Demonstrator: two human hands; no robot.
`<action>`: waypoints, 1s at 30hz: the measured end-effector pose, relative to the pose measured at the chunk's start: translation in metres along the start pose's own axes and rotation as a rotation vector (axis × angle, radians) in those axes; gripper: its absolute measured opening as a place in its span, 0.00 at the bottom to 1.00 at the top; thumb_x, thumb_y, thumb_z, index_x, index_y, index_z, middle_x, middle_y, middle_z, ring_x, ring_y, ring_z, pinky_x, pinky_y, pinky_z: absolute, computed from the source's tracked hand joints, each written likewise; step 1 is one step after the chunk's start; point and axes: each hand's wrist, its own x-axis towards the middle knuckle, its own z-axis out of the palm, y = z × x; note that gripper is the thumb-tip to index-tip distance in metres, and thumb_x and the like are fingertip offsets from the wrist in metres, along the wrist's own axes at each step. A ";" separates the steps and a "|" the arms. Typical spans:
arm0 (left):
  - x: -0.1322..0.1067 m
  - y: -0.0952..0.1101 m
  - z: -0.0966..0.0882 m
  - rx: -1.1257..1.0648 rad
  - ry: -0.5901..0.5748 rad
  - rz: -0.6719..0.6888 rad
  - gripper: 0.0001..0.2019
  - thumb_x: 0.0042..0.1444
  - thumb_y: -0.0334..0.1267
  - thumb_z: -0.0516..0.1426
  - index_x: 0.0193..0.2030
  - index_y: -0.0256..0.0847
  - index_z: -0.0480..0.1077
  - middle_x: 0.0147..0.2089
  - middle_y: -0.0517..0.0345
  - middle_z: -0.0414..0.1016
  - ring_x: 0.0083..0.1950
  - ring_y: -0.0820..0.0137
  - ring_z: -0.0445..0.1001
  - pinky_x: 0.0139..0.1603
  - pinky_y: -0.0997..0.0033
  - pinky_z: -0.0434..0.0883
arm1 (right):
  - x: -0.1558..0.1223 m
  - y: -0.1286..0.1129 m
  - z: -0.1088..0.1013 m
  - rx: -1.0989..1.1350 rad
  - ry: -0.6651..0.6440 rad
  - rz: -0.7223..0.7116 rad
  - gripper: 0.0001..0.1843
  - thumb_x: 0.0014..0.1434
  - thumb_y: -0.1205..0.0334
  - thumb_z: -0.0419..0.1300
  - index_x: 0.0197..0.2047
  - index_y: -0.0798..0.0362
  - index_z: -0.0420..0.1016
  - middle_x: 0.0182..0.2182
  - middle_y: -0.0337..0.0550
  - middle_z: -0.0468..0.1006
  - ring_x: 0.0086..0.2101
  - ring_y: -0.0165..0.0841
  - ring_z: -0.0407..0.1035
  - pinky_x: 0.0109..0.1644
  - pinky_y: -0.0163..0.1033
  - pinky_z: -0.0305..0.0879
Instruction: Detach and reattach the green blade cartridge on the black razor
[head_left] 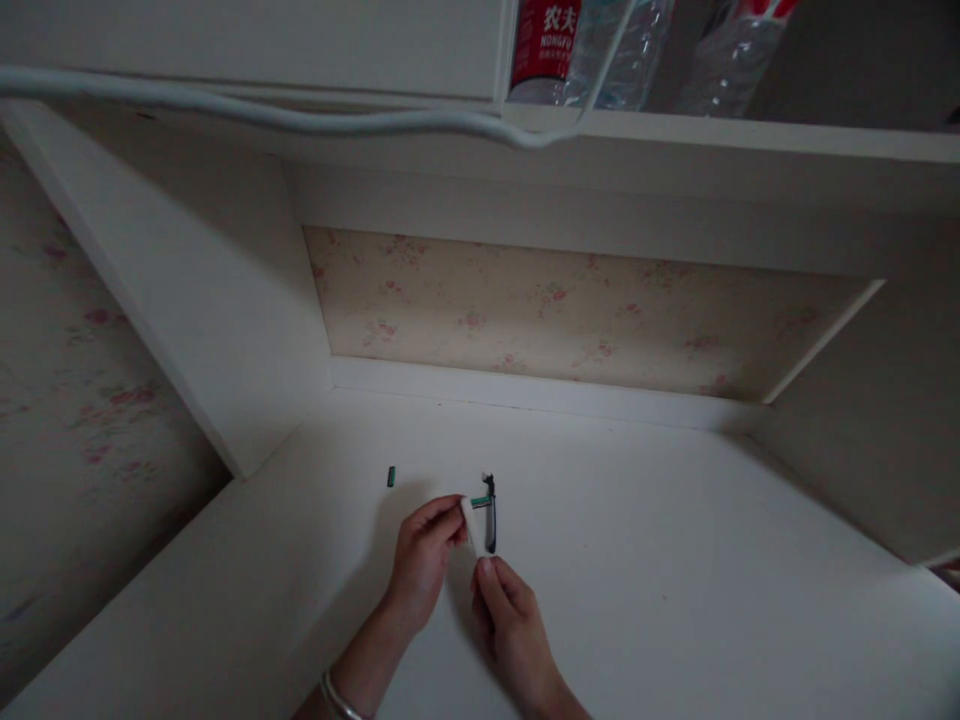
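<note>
My left hand [422, 560] and my right hand [510, 615] meet over a white desk [675, 560]. Both pinch a small white stick-shaped object [472, 525]; the left fingers grip its upper end, the right fingertips its lower end. A slim black piece with a small green part [489, 508] lies or hangs just to the right of the white object; I cannot tell whether it is attached. A tiny dark green piece [391, 476] lies on the desk to the upper left of my left hand. A bracelet [337, 700] is on my left wrist.
The desk sits in a white alcove with floral wallpaper [570, 310] at the back and white side panels. A shelf above holds plastic water bottles [592, 50], one with a red label. A white cable [300, 115] runs along the shelf edge.
</note>
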 end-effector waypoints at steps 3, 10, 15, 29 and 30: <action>0.000 0.000 0.000 -0.003 0.001 -0.002 0.11 0.44 0.38 0.66 0.34 0.36 0.78 0.28 0.57 0.75 0.28 0.75 0.68 0.31 0.75 0.64 | 0.001 -0.001 0.000 -0.001 0.049 -0.008 0.24 0.59 0.40 0.54 0.25 0.52 0.59 0.18 0.29 0.53 0.19 0.25 0.43 0.20 0.33 0.38; 0.001 -0.001 0.000 -0.007 0.005 0.004 0.10 0.44 0.38 0.66 0.33 0.36 0.78 0.28 0.57 0.74 0.29 0.76 0.67 0.32 0.76 0.64 | 0.000 -0.002 0.000 -0.003 -0.003 0.004 0.24 0.58 0.40 0.55 0.24 0.51 0.59 0.18 0.29 0.52 0.19 0.25 0.44 0.20 0.33 0.39; 0.001 -0.001 0.000 -0.011 0.001 -0.012 0.10 0.45 0.36 0.66 0.35 0.35 0.78 0.29 0.56 0.75 0.30 0.75 0.68 0.32 0.76 0.64 | 0.002 -0.004 -0.002 0.002 0.115 -0.040 0.24 0.58 0.39 0.54 0.24 0.51 0.59 0.18 0.29 0.52 0.19 0.25 0.43 0.20 0.33 0.39; 0.002 -0.007 -0.004 -0.011 0.004 -0.002 0.09 0.46 0.37 0.65 0.35 0.36 0.78 0.29 0.56 0.75 0.32 0.73 0.69 0.34 0.75 0.65 | -0.001 -0.005 -0.002 -0.102 0.056 -0.048 0.23 0.59 0.41 0.53 0.25 0.51 0.60 0.19 0.31 0.54 0.20 0.26 0.47 0.22 0.33 0.43; 0.002 -0.007 -0.004 -0.007 -0.002 0.006 0.09 0.47 0.37 0.65 0.35 0.36 0.78 0.29 0.57 0.75 0.32 0.74 0.69 0.34 0.75 0.65 | -0.001 -0.006 -0.001 -0.119 0.022 -0.037 0.24 0.60 0.41 0.53 0.25 0.52 0.60 0.19 0.31 0.54 0.20 0.26 0.47 0.22 0.33 0.43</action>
